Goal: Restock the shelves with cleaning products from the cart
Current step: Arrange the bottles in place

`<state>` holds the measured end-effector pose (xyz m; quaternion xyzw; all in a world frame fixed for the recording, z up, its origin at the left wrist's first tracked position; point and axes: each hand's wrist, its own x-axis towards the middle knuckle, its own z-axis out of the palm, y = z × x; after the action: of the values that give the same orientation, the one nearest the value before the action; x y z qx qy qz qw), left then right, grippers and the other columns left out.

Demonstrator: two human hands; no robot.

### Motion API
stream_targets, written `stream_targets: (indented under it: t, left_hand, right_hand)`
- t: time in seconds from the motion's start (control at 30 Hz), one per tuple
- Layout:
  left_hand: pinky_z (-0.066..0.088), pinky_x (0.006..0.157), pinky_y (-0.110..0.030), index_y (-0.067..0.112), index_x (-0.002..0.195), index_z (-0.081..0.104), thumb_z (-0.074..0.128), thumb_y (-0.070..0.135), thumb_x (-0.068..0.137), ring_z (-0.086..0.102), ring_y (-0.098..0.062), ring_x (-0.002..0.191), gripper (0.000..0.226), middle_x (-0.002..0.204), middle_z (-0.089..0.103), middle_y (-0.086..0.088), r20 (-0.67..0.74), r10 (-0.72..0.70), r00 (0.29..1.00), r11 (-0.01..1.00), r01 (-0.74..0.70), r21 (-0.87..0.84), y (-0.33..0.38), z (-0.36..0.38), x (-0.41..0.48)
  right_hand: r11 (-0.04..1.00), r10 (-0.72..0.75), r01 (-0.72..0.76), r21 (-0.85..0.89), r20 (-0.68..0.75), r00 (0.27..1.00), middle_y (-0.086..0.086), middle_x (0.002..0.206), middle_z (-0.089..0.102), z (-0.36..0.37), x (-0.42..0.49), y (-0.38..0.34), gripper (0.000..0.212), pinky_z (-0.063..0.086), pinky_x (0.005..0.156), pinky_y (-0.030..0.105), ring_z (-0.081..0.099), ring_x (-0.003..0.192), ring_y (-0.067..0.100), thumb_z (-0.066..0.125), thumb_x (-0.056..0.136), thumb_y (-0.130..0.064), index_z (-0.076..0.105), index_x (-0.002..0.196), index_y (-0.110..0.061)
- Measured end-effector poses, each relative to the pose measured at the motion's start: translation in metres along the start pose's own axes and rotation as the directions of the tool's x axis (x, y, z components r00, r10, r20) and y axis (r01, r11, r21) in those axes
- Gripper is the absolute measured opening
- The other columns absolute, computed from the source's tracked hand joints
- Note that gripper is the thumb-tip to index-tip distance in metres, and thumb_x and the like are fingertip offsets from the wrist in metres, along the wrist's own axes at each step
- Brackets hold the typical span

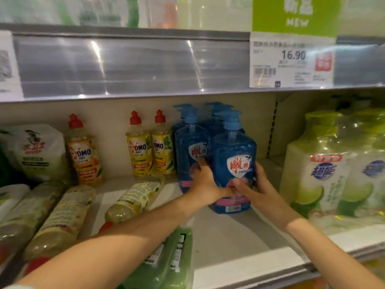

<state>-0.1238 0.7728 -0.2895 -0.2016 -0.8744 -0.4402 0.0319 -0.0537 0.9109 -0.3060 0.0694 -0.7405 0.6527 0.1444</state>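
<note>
A blue pump bottle of detergent (235,149) stands upright at the front of a cluster of several like blue pump bottles (190,140) on the grey shelf (225,236). My left hand (203,184) grips its left side, between it and the neighbouring blue bottle. On the bottle's right side and lower front lies my right hand (255,186), fingers wrapped around it. Both hands hold this front bottle, whose base rests on the shelf. The cart is out of view.
Upright yellow OMO bottles (150,147) and an orange one (86,155) stand left of the blue cluster. Several yellow bottles (129,201) lie flat in front. A green pack (166,263) lies at the shelf's front edge. Large lime-labelled packs (327,170) stand right. A price rail (133,65) hangs overhead.
</note>
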Motion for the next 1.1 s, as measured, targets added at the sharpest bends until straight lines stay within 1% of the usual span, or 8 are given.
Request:
stream_targets:
  t: [0.33, 0.5, 0.6, 0.67, 0.83, 0.9, 0.97, 1.1]
  left_hand:
    - [0.031, 0.110, -0.046, 0.018, 0.148, 0.002, 0.083, 0.043, 0.067, 0.020, -0.036, 0.141, 0.117, 0.152, 0.016, -0.014, -0.014, -0.108, 0.994, 0.991, 0.109, 0.080, 0.013, 0.020, 0.012]
    - [0.030, 0.111, -0.045, 0.017, 0.147, 0.004, 0.082, 0.041, 0.069, 0.020, -0.036, 0.141, 0.113, 0.153, 0.014, -0.014, -0.045, -0.116, 0.992, 0.992, 0.119, 0.052, 0.019, 0.025, 0.013]
    - [0.029, 0.112, -0.044, 0.013, 0.148, 0.005, 0.082, 0.041, 0.069, 0.021, -0.036, 0.141, 0.114, 0.153, 0.015, -0.016, 0.007, -0.130, 0.991, 0.991, 0.130, 0.044, 0.021, 0.018, 0.009]
    - [0.032, 0.113, -0.044, 0.010, 0.148, 0.002, 0.080, 0.042, 0.071, 0.020, -0.035, 0.141, 0.114, 0.153, 0.012, -0.017, 0.094, -0.149, 0.984, 0.983, 0.137, 0.118, 0.021, 0.009, -0.001]
    - [0.041, 0.095, -0.028, 0.013, 0.136, 0.036, 0.072, 0.035, 0.083, 0.046, -0.023, 0.122, 0.067, 0.138, 0.041, -0.011, 0.304, -0.031, 0.952, 0.940, -0.075, 0.332, 0.009, -0.046, -0.035]
    - [0.047, 0.091, -0.031, 0.020, 0.116, 0.050, 0.071, 0.033, 0.083, 0.054, -0.017, 0.105, 0.041, 0.116, 0.055, -0.002, 0.292, -0.042, 0.955, 0.951, -0.052, 0.305, -0.001, -0.075, -0.048]
    - [0.048, 0.081, -0.030, 0.029, 0.103, 0.051, 0.068, 0.037, 0.085, 0.056, -0.012, 0.092, 0.026, 0.102, 0.056, 0.007, 0.207, -0.129, 0.970, 0.959, 0.069, 0.276, -0.016, -0.101, -0.059]
    - [0.042, 0.085, -0.027, 0.018, 0.125, 0.053, 0.057, 0.046, 0.091, 0.054, -0.020, 0.112, 0.044, 0.126, 0.056, -0.003, -0.071, -0.220, 0.973, 0.844, 0.226, 0.487, -0.055, -0.139, -0.068]
  right_hand:
    - [1.000, 0.023, -0.022, 0.006, -0.079, 0.997, -0.021, 0.086, 0.072, -0.008, 0.010, 0.001, 0.035, 0.052, 0.066, 0.010, 0.068, 0.083, -0.004, 0.054, 0.096, -0.015, 0.042, 0.116, -0.041]
    - [0.998, 0.050, -0.053, -0.024, -0.131, 0.990, -0.001, 0.106, 0.067, -0.006, 0.012, -0.002, 0.043, 0.047, 0.090, 0.023, 0.065, 0.093, 0.003, 0.050, 0.098, -0.020, 0.033, 0.136, -0.029]
    - [0.997, 0.075, -0.076, 0.000, -0.104, 0.992, 0.001, 0.102, 0.067, -0.007, 0.010, -0.006, 0.040, 0.054, 0.076, 0.016, 0.069, 0.080, 0.002, 0.049, 0.098, -0.018, 0.032, 0.132, -0.028]
    - [0.996, 0.094, -0.093, 0.011, -0.130, 0.987, 0.003, 0.111, 0.065, -0.004, 0.008, -0.007, 0.042, 0.055, 0.077, 0.018, 0.068, 0.092, 0.010, 0.053, 0.096, -0.016, 0.034, 0.133, -0.023]
    - [0.909, -0.243, 0.046, -0.415, -0.438, 0.865, 0.000, 0.136, 0.043, 0.012, -0.009, -0.012, 0.070, 0.032, 0.089, 0.003, 0.037, 0.115, 0.000, 0.070, 0.085, -0.014, 0.032, 0.143, -0.010]
    - [0.879, -0.317, 0.104, -0.466, -0.406, 0.857, 0.003, 0.128, 0.048, 0.026, -0.017, -0.017, 0.062, 0.036, 0.096, 0.022, 0.043, 0.113, 0.010, 0.073, 0.081, -0.013, 0.041, 0.134, -0.014]
    - [0.941, -0.216, 0.114, -0.318, -0.306, 0.927, -0.004, 0.112, 0.052, 0.047, -0.020, -0.026, 0.051, 0.040, 0.090, 0.026, 0.050, 0.100, 0.011, 0.072, 0.080, -0.012, 0.045, 0.122, -0.022]
    - [0.974, -0.050, 0.042, -0.225, -0.031, 0.998, -0.014, 0.115, 0.051, 0.091, -0.027, -0.036, 0.042, 0.039, 0.086, 0.022, 0.051, 0.102, 0.006, 0.073, 0.081, -0.015, 0.046, 0.106, -0.035]
